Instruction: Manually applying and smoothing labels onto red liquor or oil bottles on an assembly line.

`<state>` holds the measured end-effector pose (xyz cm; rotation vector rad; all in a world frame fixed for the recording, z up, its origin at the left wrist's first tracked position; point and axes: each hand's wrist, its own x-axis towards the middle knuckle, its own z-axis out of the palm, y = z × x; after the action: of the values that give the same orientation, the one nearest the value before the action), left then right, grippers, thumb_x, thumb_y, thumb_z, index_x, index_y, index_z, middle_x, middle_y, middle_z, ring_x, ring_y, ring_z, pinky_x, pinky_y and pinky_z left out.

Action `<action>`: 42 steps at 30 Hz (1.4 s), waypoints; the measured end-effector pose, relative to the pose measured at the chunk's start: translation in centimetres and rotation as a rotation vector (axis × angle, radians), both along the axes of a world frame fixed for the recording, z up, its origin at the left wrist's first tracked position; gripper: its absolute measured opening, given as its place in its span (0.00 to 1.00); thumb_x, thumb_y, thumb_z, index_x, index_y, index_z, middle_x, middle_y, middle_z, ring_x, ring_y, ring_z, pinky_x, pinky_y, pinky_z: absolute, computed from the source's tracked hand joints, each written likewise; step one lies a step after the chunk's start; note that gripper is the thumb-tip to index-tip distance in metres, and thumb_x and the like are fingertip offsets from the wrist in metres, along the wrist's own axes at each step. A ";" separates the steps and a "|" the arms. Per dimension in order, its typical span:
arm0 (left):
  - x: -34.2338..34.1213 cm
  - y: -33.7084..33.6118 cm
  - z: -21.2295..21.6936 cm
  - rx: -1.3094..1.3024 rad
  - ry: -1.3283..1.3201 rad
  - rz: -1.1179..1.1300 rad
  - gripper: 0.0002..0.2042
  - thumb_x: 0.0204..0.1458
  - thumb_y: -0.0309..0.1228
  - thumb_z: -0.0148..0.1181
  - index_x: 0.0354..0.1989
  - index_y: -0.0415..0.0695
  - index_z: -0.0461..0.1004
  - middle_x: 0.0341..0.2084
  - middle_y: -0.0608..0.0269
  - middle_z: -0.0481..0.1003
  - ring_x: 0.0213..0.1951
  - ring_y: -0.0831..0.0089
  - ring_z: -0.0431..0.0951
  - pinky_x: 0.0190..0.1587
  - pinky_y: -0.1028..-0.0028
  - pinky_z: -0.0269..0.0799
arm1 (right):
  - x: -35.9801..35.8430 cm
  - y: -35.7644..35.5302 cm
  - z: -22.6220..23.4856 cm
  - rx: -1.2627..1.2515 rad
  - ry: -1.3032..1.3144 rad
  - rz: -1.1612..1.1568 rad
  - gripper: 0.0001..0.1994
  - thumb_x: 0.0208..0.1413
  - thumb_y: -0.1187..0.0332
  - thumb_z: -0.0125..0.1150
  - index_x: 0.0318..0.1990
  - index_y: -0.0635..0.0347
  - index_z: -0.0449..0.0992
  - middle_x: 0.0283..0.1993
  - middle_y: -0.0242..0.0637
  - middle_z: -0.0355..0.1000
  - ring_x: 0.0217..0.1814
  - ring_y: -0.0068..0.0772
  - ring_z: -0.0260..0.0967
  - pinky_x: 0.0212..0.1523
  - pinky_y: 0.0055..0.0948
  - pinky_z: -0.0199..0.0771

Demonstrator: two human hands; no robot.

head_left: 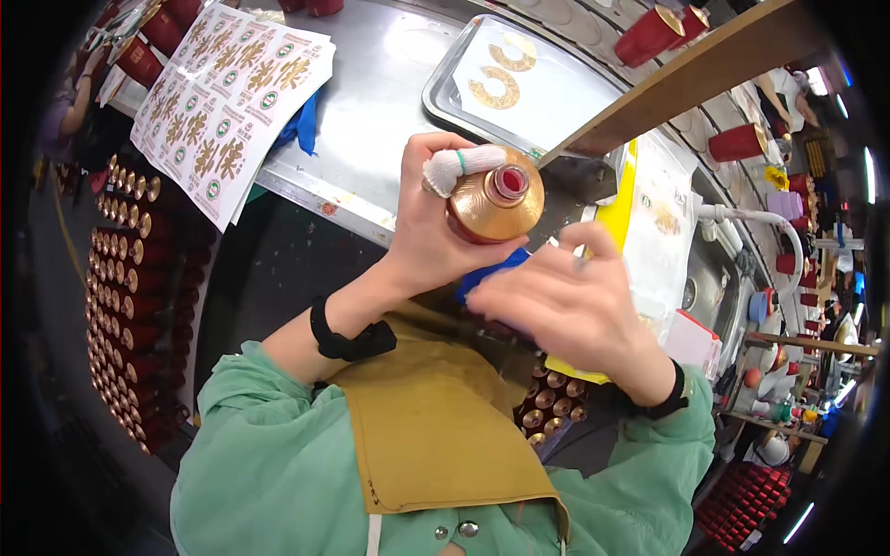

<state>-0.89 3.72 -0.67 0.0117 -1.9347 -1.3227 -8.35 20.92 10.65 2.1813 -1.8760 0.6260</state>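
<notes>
My left hand (417, 218) is closed around a dark red bottle (501, 208) with a shiny gold shoulder and a red opening in its neck, tilted up toward me. One finger of that hand wears a white cloth finger cover (468, 163) with a green band and lies across the gold shoulder. My right hand (570, 296) is just below and right of the bottle, smeared by motion. A blue cloth (491, 273) shows between its fingertips and the bottle; whether the fingers grip it cannot be made out.
Printed label sheets (218, 107) overhang the metal table (371, 83) at left, with another blue cloth (301, 125) beneath. Ahead is a tray (450, 79) with gold crescent-shaped labels. A wooden bar (677, 79) slants across the right. Many red bottles (120, 306) stand low at left.
</notes>
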 end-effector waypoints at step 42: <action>-0.3 0.1 -1.1 -0.069 0.056 0.077 0.43 0.33 0.38 0.86 0.61 0.45 0.70 0.58 0.52 0.65 0.58 0.56 0.69 0.61 0.60 0.68 | -0.7 -0.6 0.5 -0.004 -0.020 0.079 0.11 0.43 0.67 0.65 0.38 0.50 0.82 0.40 0.21 0.80 0.40 0.23 0.76 0.43 0.30 0.68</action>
<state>-1.18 3.78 -1.76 0.0140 -1.9125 -1.1932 -9.09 20.33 11.18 2.2644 -1.8037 0.6682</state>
